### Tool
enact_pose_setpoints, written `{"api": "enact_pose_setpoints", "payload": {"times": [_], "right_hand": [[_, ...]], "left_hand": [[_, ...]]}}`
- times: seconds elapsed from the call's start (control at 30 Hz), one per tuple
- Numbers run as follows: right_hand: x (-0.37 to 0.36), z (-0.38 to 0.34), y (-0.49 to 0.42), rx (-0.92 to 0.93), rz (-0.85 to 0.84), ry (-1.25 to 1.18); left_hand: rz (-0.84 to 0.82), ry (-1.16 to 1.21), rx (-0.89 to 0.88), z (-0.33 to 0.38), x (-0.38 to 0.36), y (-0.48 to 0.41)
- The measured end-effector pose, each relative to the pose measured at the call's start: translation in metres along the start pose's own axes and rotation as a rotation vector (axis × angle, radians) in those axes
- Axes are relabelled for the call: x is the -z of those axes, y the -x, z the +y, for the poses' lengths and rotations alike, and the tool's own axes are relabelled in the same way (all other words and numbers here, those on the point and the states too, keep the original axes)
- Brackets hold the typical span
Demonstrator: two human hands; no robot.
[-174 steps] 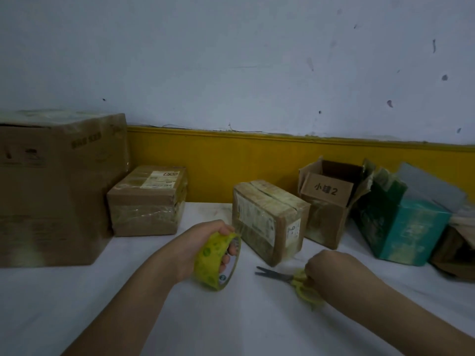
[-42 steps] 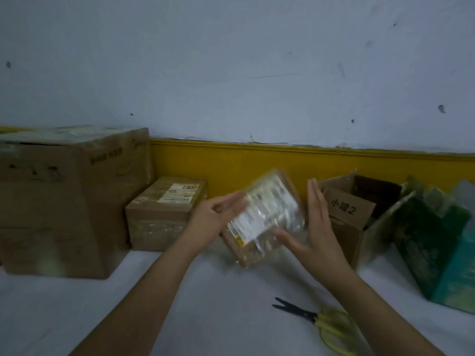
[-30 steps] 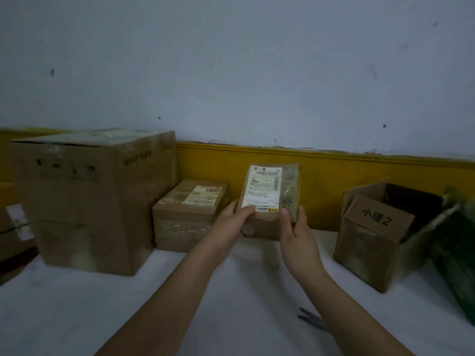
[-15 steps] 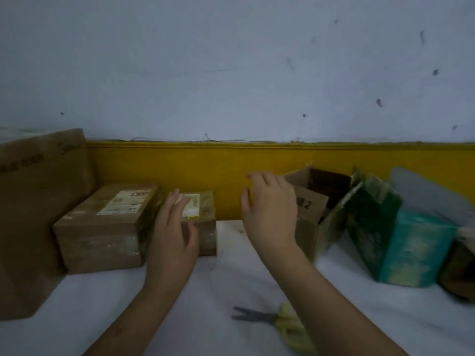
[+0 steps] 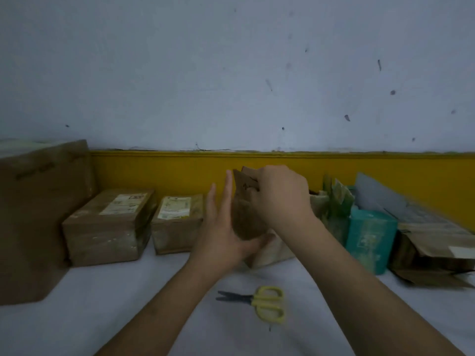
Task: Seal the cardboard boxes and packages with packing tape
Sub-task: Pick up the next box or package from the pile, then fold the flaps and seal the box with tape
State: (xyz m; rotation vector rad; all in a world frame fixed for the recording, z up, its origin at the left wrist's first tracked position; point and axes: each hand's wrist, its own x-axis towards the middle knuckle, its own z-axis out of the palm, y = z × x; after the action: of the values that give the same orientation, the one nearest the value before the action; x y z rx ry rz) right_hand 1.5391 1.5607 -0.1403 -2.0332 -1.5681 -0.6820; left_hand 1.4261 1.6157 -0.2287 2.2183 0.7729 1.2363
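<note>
Brown cardboard fills the gap between the two hands: an open brown cardboard box (image 5: 246, 222) stands on the white surface (image 5: 102, 304) in front of the yellow wall band (image 5: 167, 173). The left hand (image 5: 221, 235) lies flat against the box's left side, fingers straight and close together, with the thumb spread along its lower front. The right hand (image 5: 280, 199) is curled over the top, fingers bent round a raised flap. Most of the box is hidden behind both hands, and its near face is blurred, so whether it sits flat or is tipped I cannot tell. Yellow-handled scissors (image 5: 259, 301) lie on the surface nearer the person, apart from both hands. To the left stand a small labelled parcel (image 5: 177, 222), a wider taped carton (image 5: 108, 227) and a large carton (image 5: 33, 214) cut off by the frame edge. To the right are a teal carton (image 5: 367, 237) and a crumpled brown carton (image 5: 431, 253), also cut off. Half a second ago both hands hung spread in the air, holding nothing, and the left one was near the small labelled parcel.
</note>
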Motion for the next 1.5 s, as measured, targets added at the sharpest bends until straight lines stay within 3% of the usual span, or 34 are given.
{"api": "enact_pose_setpoints", "payload": {"times": [0.1,0.2,0.33,0.4,0.57,0.73,0.9,0.97,1.03,1.07,1.1,1.17,1.2,1.27,1.33,1.5], "right_hand": [[0.038,-0.019,-0.001,0.150,-0.031,-0.081],[0.063,-0.037,0.001,0.323,-0.081,-0.215],[0.077,-0.041,0.013,0.356,0.075,-0.489],[0.062,-0.036,0.022,0.376,0.088,-0.503],[-0.001,-0.062,0.056,0.434,-0.480,-0.683],[-0.019,-0.110,0.071,0.522,-0.297,-0.879],[-0.016,-0.129,0.079,0.518,-0.333,-0.982],[-0.018,-0.136,0.086,0.470,-0.356,-1.027],[-0.023,-0.144,0.095,0.452,-0.348,-1.052],[-0.026,-0.149,0.100,0.456,-0.342,-1.058],[-0.029,-0.153,0.103,0.478,-0.327,-1.052],[-0.032,-0.159,0.107,0.570,-0.238,-0.971],[-0.032,-0.160,0.108,0.623,-0.174,-0.904],[-0.030,-0.159,0.108,0.704,-0.066,-0.808],[-0.028,-0.155,0.108,0.725,-0.046,-0.787],[-0.025,-0.152,0.106,0.733,-0.142,-0.832]], "left_hand": [[-0.024,0.142,0.057,0.019,0.023,-0.008],[0.046,0.093,0.092,0.022,0.058,0.006],[0.192,0.163,0.269,0.001,0.122,0.056],[0.196,0.260,0.348,-0.014,0.153,0.090],[0.273,0.580,0.446,-0.043,0.201,0.166],[0.226,0.619,0.490,-0.058,0.237,0.203],[0.232,0.552,0.516,-0.050,0.261,0.210],[0.381,0.389,0.492,-0.040,0.266,0.208],[0.554,-0.113,0.339,-0.024,0.269,0.205],[0.589,-0.389,0.176,-0.013,0.269,0.204],[0.563,-0.619,-0.002,-0.002,0.266,0.201],[0.351,-0.904,-0.210,0.018,0.253,0.187],[0.207,-0.967,-0.218,0.025,0.244,0.180],[-0.050,-1.010,-0.056,0.034,0.230,0.166],[-0.188,-1.009,0.108,0.036,0.229,0.157],[-0.174,-0.854,0.196,0.032,0.237,0.150]]}}
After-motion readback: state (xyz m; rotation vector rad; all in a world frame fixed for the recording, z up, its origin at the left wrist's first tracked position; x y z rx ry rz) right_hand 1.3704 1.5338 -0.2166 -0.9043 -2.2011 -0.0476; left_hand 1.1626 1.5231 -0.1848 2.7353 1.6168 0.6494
